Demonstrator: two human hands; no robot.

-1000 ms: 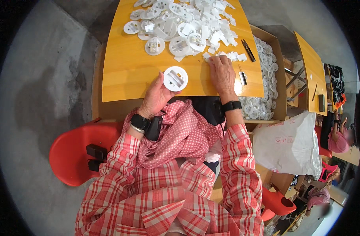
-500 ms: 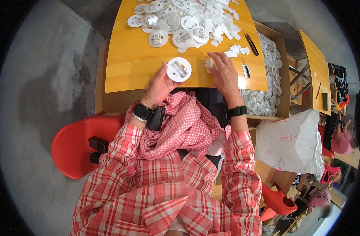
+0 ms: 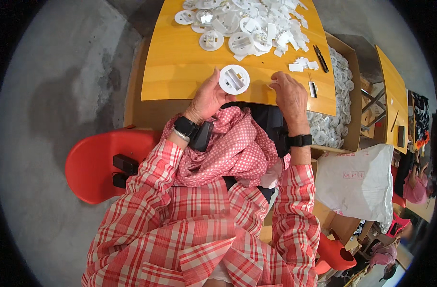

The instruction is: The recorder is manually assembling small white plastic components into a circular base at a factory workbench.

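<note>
My left hand [image 3: 210, 99] grips a round white plastic base [image 3: 226, 75] by its edge, above the table's near edge. A rectangular recess shows on the base's upward side. To the right, my right hand [image 3: 291, 98] is closed, thumb and fingers pinched together. A pale edge of a small white plastic piece [image 3: 269, 86] shows at its fingertips; the rest is hidden by the fingers. The two hands are apart.
A heap of white round bases and small plastic parts [image 3: 242, 28] covers the far side of the yellow table [image 3: 170, 71]. To the right lie black snips [image 3: 321, 58], a small screwdriver-like tool [image 3: 312, 89] and several white pieces [image 3: 302, 64]. A cardboard box [image 3: 355, 110] holds more white rounds.
The small white piece that lay on the table by my right hand has left its spot, and those fingers have closed. The base stays in my left hand. The whole view has shifted slightly.
</note>
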